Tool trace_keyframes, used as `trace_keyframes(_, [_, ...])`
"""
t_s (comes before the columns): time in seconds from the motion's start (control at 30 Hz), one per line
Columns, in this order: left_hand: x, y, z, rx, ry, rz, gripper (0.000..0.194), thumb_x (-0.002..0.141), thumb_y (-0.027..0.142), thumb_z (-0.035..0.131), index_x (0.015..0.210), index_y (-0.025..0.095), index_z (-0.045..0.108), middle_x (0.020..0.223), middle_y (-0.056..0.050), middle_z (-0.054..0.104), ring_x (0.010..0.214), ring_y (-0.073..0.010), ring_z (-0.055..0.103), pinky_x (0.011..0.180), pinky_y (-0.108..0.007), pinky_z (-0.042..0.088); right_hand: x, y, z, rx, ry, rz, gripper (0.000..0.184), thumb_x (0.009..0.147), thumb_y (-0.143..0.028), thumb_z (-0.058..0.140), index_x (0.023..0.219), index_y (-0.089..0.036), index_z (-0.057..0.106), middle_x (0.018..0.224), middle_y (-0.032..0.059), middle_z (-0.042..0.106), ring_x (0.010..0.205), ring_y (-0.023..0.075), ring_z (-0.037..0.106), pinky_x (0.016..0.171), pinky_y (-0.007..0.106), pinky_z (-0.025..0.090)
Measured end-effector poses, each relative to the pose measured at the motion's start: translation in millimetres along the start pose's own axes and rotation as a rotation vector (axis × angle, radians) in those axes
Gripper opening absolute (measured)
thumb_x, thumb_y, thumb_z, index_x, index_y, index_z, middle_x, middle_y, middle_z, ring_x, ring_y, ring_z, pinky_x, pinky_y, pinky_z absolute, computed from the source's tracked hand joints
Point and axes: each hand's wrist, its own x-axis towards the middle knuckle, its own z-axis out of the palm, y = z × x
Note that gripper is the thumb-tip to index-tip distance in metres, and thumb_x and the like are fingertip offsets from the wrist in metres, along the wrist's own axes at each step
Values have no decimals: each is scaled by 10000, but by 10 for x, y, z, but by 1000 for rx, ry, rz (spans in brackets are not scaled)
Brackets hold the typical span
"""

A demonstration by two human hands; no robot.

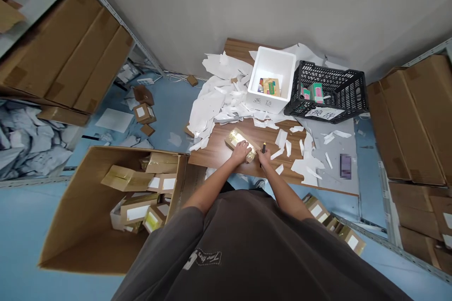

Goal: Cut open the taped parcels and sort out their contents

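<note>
A small cardboard box (234, 136), wrapped in shiny clear tape and bearing a white label, lies at a slant on the brown wooden table (219, 155). My left hand (240, 151) grips it from above, fingers bent over its top. At the box's right end is my right hand (264, 157), closed around a slim black cutter-like tool (263, 147) with a yellow end. That tool stands nearly upright in the fist; its lower tip is too small to make out.
Torn white paper (208, 108) covers much of the table. Behind stand a white foam box (259, 99) and a black plastic crate (332, 73) with small packages inside. A large open carton (70, 225) of taped boxes is at my left. Shelves with big cartons (406, 117) flank both sides.
</note>
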Motion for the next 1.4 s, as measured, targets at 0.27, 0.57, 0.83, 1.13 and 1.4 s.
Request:
trace_keyframes(0.27, [-52,34,103,-86,7,-72,711,714,114,834,1393,216,648,1647,-181,556,1567,-336,469,1350,-525,245,-34,-27,-261,-17,-76,52,400,933,-611,648,1069,-265,501,768,-22,646,703,219,667,640,285,500])
trace_keyframes(0.57, [16,-5,98,-85,-25,-75,943,621,135,911,1494,144,556,1604,-243,575,1556,-391,476,1325,-529,258,-238,49,-708,-355,-447,-130,382,982,-573,715,807,-253,601,716,19,694,723,217,663,703,272,471])
trace_keyframes(0.83, [-3,4,80,-72,-26,-89,945,642,174,939,1497,152,537,1559,-240,610,1536,-381,493,1307,-499,258,118,-142,-779,-499,-557,-124,566,815,-715,855,603,-246,618,531,23,590,601,216,577,618,288,377])
trace_keyframes(1.13, [-7,-33,88,-66,-22,-64,970,648,224,973,1505,160,522,1504,-228,657,1514,-354,522,1301,-470,256,29,-101,-825,-400,-600,-68,548,858,-677,813,604,-234,612,475,-24,526,530,176,507,578,274,369])
trace_keyframes(1.4, [28,-42,84,-76,-29,-59,932,665,233,939,1504,190,537,1492,-196,677,1518,-353,526,1310,-480,253,-313,55,-702,-166,-538,-18,590,918,-806,632,733,-246,614,453,-59,505,430,166,473,509,268,427])
